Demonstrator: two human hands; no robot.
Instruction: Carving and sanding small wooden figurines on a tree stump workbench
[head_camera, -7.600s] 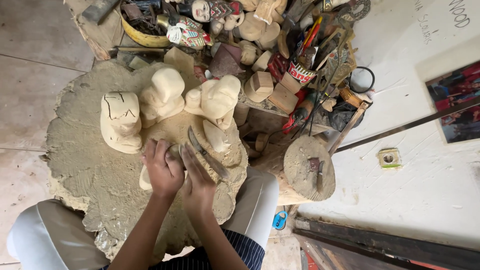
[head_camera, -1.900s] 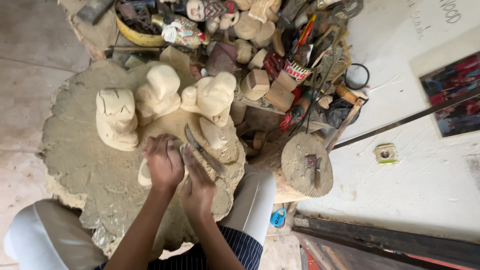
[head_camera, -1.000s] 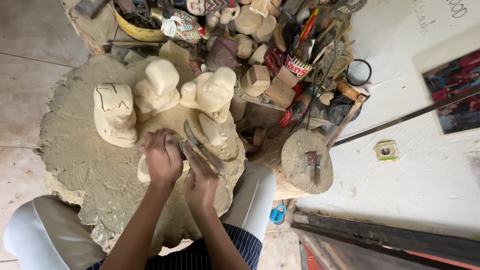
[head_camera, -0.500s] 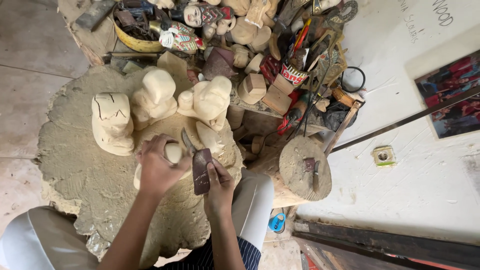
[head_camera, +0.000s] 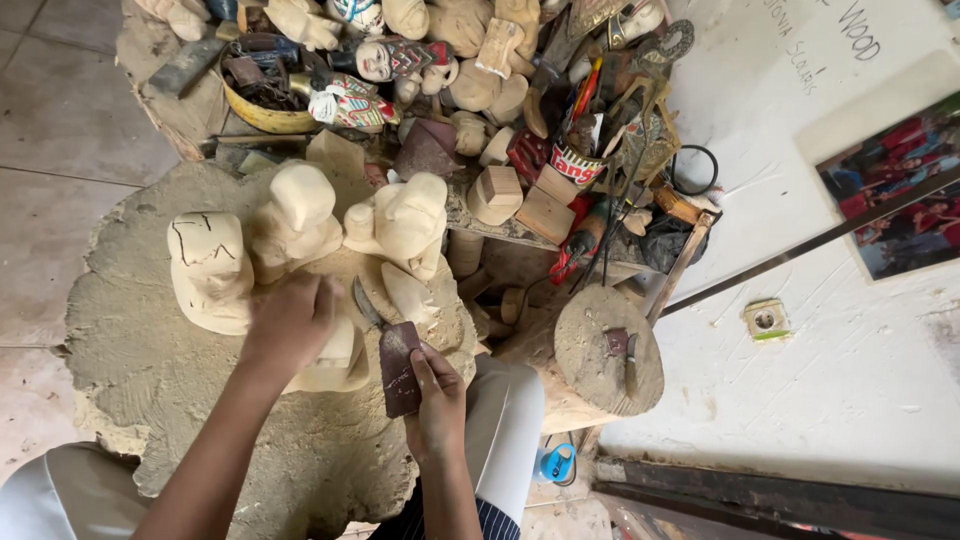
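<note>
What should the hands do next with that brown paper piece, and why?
Probably bring the brown sheet back onto the pale wooden carving and rub it. The right hand pinches the sheet just beside the carving, while the left hand presses down on the carving on the dusty stump, steadying it.

Grey floor tiles (head_camera: 60, 120) fill the upper left. A rough stump (head_camera: 150, 390) spreads across the lower left. A shelf (head_camera: 520, 230) crammed with carvings and tools runs along the top centre. The white wall (head_camera: 830, 380) takes the right side, carrying a photograph (head_camera: 905, 190), a socket (head_camera: 765, 320) and a dark rail (head_camera: 800, 250).
</note>
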